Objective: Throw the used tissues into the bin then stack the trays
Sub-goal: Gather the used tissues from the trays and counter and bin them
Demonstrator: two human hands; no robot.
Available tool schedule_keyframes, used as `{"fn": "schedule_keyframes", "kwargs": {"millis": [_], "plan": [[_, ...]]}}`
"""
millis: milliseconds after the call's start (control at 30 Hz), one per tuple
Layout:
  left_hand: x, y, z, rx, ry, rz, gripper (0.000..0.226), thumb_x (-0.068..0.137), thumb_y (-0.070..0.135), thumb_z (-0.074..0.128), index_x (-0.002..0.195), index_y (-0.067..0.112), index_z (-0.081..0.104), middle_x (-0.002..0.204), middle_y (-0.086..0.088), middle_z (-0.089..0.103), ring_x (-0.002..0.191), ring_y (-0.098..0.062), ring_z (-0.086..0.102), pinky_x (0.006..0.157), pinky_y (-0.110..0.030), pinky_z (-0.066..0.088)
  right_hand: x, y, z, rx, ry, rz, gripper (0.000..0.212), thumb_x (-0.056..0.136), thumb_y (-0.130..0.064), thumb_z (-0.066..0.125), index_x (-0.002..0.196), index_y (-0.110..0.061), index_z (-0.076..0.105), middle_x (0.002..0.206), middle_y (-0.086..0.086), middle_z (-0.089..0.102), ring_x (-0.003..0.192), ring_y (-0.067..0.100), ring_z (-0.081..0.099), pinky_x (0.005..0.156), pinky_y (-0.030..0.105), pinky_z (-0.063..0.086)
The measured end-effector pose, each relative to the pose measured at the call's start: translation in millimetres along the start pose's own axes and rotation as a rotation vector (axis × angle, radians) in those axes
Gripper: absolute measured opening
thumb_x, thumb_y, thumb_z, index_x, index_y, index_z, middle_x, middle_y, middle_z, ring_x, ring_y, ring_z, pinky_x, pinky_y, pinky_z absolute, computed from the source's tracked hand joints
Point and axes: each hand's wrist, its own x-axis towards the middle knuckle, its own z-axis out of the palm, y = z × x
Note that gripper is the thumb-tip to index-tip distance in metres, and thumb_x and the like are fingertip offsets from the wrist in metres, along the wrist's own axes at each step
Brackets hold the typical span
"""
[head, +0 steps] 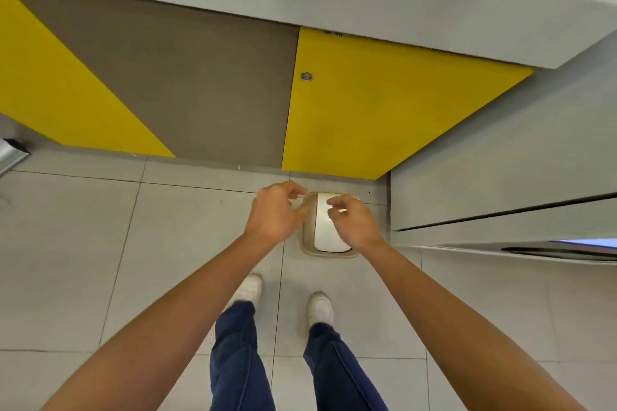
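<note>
Hands: left hand with loosely curled fingers, nothing visible in it, above the bin's left rim. Right hand with curled fingers over the white lid; whether it pinches anything cannot be told. Bin: beige, upright on the tiled floor at its far edge, near the corner between yellow door and grey unit. Opening faces up; long axis runs from the person toward the door. White shoes stand behind it.

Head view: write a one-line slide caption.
Person standing on grey tiles, left hand and right hand curled above a small white-lidded bin by a yellow cabinet door.
</note>
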Motion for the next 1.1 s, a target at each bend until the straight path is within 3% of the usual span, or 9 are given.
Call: {"fn": "schedule_keyframes", "kwargs": {"millis": [100,333,667,867,1100], "plan": [[-18,16,-49,-0.028,0.086,-0.004,0.025,0.082,0.025,0.066,0.107,0.022,0.067,0.103,0.005,0.067,0.082,-0.006,0.058,0.075,-0.016,0.040,-23,-48,-13,0.018,0.022,-0.107,0.028,0.094,-0.014,0.048,0.119,-0.012,0.059,0.122,0.002,0.058,0.093,0.013,0.052,0.073,0.016,0.034],[-37,32,-150,-0.115,0.310,0.031,0.021,0.078,0.021,0.068,0.098,0.023,0.070,0.094,0.006,0.071,0.079,-0.009,0.062,0.081,-0.021,0.048,-50,-153,-18,0.055,0.085,-0.352,0.022,0.091,-0.011,0.053,0.110,-0.011,0.063,0.117,0.006,0.062,0.095,0.015,0.056,0.083,0.024,0.043],[-27,24,-295,-0.138,0.474,0.173,0.017,0.080,0.028,0.066,0.096,0.028,0.067,0.091,0.012,0.069,0.081,-0.007,0.064,0.081,-0.029,0.053,-68,-303,6,0.092,0.233,-0.669,0.012,0.090,-0.016,0.056,0.096,-0.017,0.066,0.097,-0.004,0.061,0.075,-0.006,0.051,0.070,0.003,0.036],[-19,9,-361,-0.139,0.512,0.195,0.014,0.079,0.027,0.065,0.093,0.029,0.066,0.087,0.015,0.068,0.080,-0.004,0.064,0.078,-0.026,0.052,-71,-373,29,0.156,0.225,-0.767,0.011,0.091,-0.017,0.054,0.095,-0.019,0.064,0.102,-0.002,0.063,0.079,-0.004,0.054,0.065,0.002,0.038],[1,-2,-416,-0.165,0.616,0.178,0.017,0.079,0.029,0.064,0.097,0.031,0.064,0.089,0.012,0.068,0.073,-0.007,0.063,0.076,-0.030,0.053,-65,-430,45,0.173,0.215,-0.838,0.010,0.092,-0.019,0.053,0.094,-0.023,0.062,0.102,-0.008,0.060,0.092,0.006,0.054,0.072,0.009,0.038]]}}
